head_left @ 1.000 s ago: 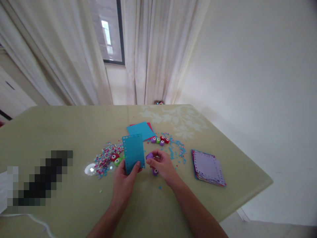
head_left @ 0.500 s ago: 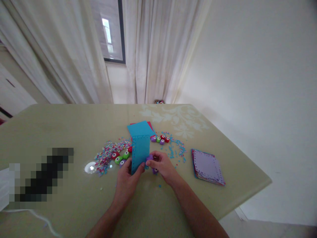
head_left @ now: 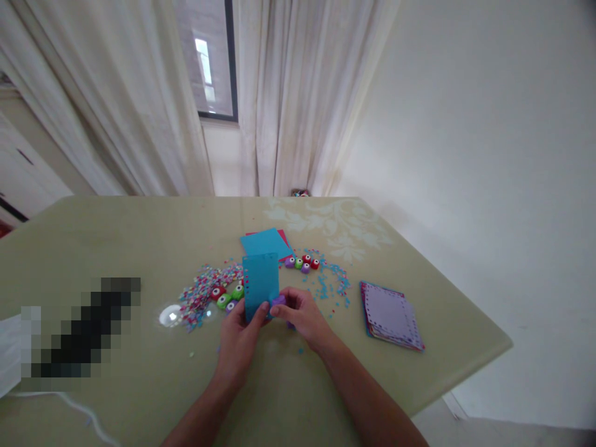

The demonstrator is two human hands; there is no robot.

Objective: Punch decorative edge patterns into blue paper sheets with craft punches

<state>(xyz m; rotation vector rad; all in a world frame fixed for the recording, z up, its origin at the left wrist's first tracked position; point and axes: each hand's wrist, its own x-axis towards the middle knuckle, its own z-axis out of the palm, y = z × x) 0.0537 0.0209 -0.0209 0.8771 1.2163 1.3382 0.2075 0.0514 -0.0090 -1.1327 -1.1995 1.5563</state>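
Note:
My left hand (head_left: 239, 341) grips the lower part of an upright blue paper card (head_left: 261, 279), thumb in front and fingers behind. Punched holes run along the card's left and top edges. A small purple craft punch (head_left: 278, 303) is in my right hand (head_left: 300, 316), pinched between thumb and fingers at the card's lower right edge. Behind my left hand sit red, green and purple punches, among them a green punch (head_left: 224, 302). Another purple item beneath my right fingers is mostly hidden.
Colourful paper confetti (head_left: 202, 295) lies to the left, blue bits (head_left: 328, 279) to the right. Blue and red sheets (head_left: 267, 241) lie behind the card. Several punches (head_left: 298, 263) stand beyond my right hand. A stack of hole-edged cards (head_left: 391, 313) is at right, a white cable (head_left: 84, 410) at left.
The blue card has shifted slightly left and turned to face me more squarely. My right hand and the purple punch have moved a little left along with it.

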